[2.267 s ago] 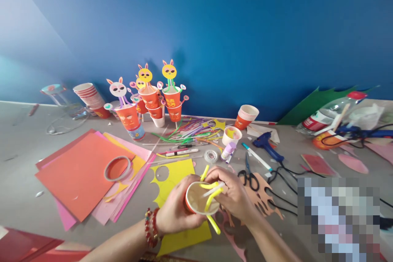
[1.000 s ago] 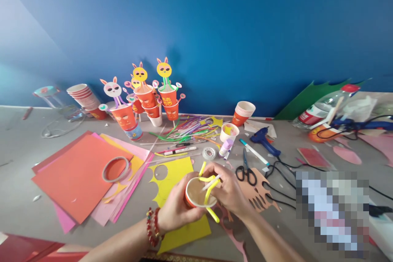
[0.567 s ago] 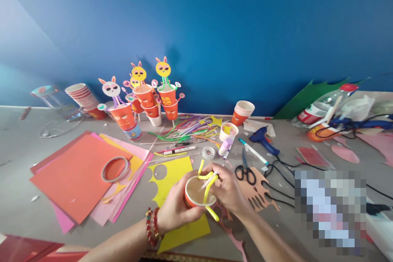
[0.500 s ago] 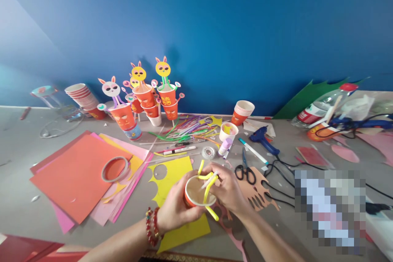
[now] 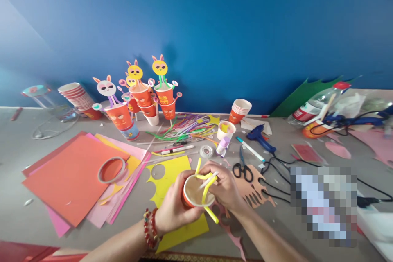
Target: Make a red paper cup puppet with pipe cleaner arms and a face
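My left hand (image 5: 175, 204) is wrapped round an orange-red paper cup (image 5: 193, 188) with its open mouth tilted toward me. Yellow straws (image 5: 209, 188) stick out past the rim at the top and bottom right, bent across the cup's mouth. A thin white stick (image 5: 208, 180) slants inside the mouth beside them. At the rim's right side, my right hand (image 5: 225, 186) has its fingers closed on the yellow straw; its fingertips are partly hidden. A cut yellow sheet (image 5: 172, 170) lies beneath my hands.
Scissors (image 5: 244, 172), a glue gun (image 5: 260, 137) with black cords and a glue stick (image 5: 222, 146) lie beyond my right hand. Rabbit-faced cup figures (image 5: 118, 116) stand at the back left. Coloured paper (image 5: 67, 184) bears a tape roll (image 5: 112, 170). Several loose straws (image 5: 184, 127) lie behind.
The view has shifted slightly, so the table's things sit a little further left. Both hands keep the same hold on the cup and straw.
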`<state>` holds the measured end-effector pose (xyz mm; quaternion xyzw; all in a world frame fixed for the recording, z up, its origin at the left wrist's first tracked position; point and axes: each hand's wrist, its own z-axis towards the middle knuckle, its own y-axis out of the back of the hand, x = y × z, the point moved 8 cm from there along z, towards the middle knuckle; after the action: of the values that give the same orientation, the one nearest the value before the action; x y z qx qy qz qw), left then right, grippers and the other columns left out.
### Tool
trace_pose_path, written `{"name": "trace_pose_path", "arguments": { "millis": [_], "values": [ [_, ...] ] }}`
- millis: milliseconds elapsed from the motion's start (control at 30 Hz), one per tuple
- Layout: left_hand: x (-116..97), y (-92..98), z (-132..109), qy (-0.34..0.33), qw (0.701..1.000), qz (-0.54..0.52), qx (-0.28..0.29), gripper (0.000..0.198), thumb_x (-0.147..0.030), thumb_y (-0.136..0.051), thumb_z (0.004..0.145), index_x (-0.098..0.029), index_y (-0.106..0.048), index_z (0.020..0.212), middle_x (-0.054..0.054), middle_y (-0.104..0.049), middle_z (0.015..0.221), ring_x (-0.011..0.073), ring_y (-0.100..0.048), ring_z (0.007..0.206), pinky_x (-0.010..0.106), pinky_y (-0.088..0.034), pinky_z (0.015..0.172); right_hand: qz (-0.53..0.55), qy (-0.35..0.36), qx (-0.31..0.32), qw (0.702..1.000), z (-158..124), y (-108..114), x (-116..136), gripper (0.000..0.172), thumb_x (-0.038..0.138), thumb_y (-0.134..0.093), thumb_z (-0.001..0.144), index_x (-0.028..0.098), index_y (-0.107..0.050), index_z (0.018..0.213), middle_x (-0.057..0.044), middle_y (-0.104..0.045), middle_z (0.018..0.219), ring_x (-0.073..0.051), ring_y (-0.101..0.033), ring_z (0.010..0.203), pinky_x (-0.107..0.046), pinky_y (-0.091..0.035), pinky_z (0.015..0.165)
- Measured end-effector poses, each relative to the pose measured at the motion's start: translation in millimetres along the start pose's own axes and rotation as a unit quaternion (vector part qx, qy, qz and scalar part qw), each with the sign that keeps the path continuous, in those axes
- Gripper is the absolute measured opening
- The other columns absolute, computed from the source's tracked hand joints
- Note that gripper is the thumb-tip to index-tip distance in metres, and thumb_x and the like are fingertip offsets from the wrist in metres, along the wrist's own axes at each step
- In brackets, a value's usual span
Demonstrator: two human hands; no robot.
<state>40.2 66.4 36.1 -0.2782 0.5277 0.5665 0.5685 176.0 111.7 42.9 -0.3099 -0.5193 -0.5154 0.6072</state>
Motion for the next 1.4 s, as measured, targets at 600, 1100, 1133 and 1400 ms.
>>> {"name": "trace_pose_path", "arguments": {
  "millis": [600,1100,1133,1400],
  "values": [
    [4,-1.1,1,0.007,0.999,-0.035,-0.002,0.05,-0.029,-0.074,0.077,-0.025,-0.046,0.118,0.003,-0.063,0.105,0.018,-0.064,0.085,0.028,-0.053,0.074,0.04,-0.064,-0.009,0.997,-2,-1,-9,0.022,0.031,-0.072,0.072,0.021,-0.056,0.084,0.003,-0.05,0.075,-0.014,-0.046,0.066,-0.024,-0.038,0.059],
    [12,9.0,2,0.026,0.997,-0.066,-0.037,0.049,-0.033,-0.073,0.079,-0.023,-0.046,0.119,0.004,-0.06,0.102,0.0185,-0.059,0.084,0.029,-0.05,0.076,-0.146,0.078,0.174,0.971,-6,-5,40,0.031,0.012,-0.066,0.07,0.025,-0.061,0.098,-0.006,-0.056,0.114,-0.027,-0.054,0.111,-0.038,-0.043,0.098],
    [11,8.9,2,0.023,0.997,-0.067,-0.035,0.05,-0.033,-0.074,0.079,-0.023,-0.046,0.119,0.003,-0.06,0.102,0.0182,-0.059,0.083,0.029,-0.05,0.075,-0.164,0.088,0.17,0.968,-7,-7,41,0.03,0.011,-0.067,0.07,0.025,-0.061,0.096,-0.006,-0.056,0.113,-0.028,-0.054,0.111,-0.04,-0.041,0.101],
    [10,9.6,3,0.019,0.997,-0.063,-0.034,0.05,-0.036,-0.074,0.078,-0.023,-0.047,0.118,0.003,-0.059,0.101,0.0184,-0.059,0.083,0.029,-0.05,0.074,-0.143,0.099,0.157,0.972,-10,-8,33,0.021,0.014,-0.074,0.073,0.025,-0.063,0.088,-0.004,-0.06,0.112,-0.027,-0.058,0.115,-0.049,-0.011,0.123]
  ]
}}
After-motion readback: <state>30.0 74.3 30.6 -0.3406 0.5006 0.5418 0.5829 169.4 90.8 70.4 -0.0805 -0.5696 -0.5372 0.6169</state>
